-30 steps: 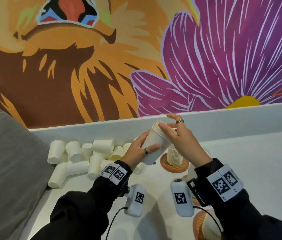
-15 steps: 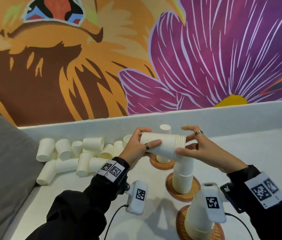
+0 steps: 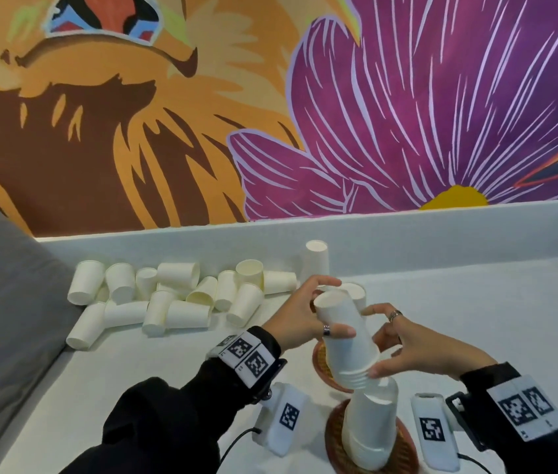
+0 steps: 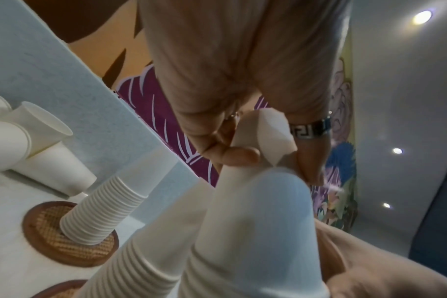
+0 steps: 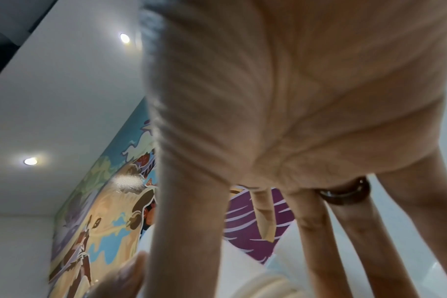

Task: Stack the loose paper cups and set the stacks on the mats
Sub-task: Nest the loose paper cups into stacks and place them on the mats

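Observation:
My left hand (image 3: pixel 305 319) grips a stack of white paper cups (image 3: pixel 346 336) near its closed end. The held stack is turned rims down and tilted. Its rims hover just over the top of a taller cup stack (image 3: pixel 370 425), which stands on a round woven mat (image 3: pixel 404 453). My right hand (image 3: pixel 404 350) is spread beside the held stack, its thumb touching the rims. In the left wrist view the held stack (image 4: pixel 255 231) fills the front, and another stack (image 4: pixel 102 211) stands on a mat (image 4: pixel 38 231). A pile of loose cups (image 3: pixel 175 295) lies at the back left.
A grey cushion (image 3: pixel 4 302) borders the white table on the left. A low white ledge (image 3: pixel 442 234) runs along the back under the mural. One more upside-down cup stack (image 3: pixel 317 258) stands by the ledge. A second mat (image 3: pixel 320 357) is partly hidden behind the held stack.
The held stack has swung from rims-up, through lying sideways, to rims down. It has come lower and nearer, over the stack on the near mat. My right hand has loosened its hold.

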Tool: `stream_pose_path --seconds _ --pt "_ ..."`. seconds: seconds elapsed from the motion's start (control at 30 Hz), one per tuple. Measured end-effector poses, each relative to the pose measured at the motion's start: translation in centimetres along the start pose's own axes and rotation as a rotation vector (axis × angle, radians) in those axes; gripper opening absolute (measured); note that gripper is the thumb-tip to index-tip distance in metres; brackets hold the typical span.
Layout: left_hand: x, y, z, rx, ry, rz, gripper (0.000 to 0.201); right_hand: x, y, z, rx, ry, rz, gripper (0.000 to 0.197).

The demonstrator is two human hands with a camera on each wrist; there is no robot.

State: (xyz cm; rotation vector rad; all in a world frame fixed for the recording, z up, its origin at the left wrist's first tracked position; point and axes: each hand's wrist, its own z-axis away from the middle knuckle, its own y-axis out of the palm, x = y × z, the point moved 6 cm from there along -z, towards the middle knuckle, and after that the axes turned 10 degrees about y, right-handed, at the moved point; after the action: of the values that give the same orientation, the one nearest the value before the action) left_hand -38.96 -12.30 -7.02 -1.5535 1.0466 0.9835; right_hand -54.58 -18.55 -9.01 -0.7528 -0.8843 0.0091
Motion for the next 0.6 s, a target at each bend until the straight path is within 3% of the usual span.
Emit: stream_pose_path --seconds 0.13,0.43,0.6 --pt "0.3 1.5 0.5 0.028 -0.044 -0.103 0.070 -1.8 -0.4 0.3 0.030 0.013 -0.087 0.074" --pt "-1.1 4.9 1.3 0.192 -0.042 -0.212 0.076 -3.3 -3.7 0.7 -0.302 -0.034 -0.347 0.032" --pt "0.5 6.9 1.6 0.309 -0.073 -0.330 0.076 -2.0 -4.7 1.2 -0.442 -0.096 -0.345 0.020"
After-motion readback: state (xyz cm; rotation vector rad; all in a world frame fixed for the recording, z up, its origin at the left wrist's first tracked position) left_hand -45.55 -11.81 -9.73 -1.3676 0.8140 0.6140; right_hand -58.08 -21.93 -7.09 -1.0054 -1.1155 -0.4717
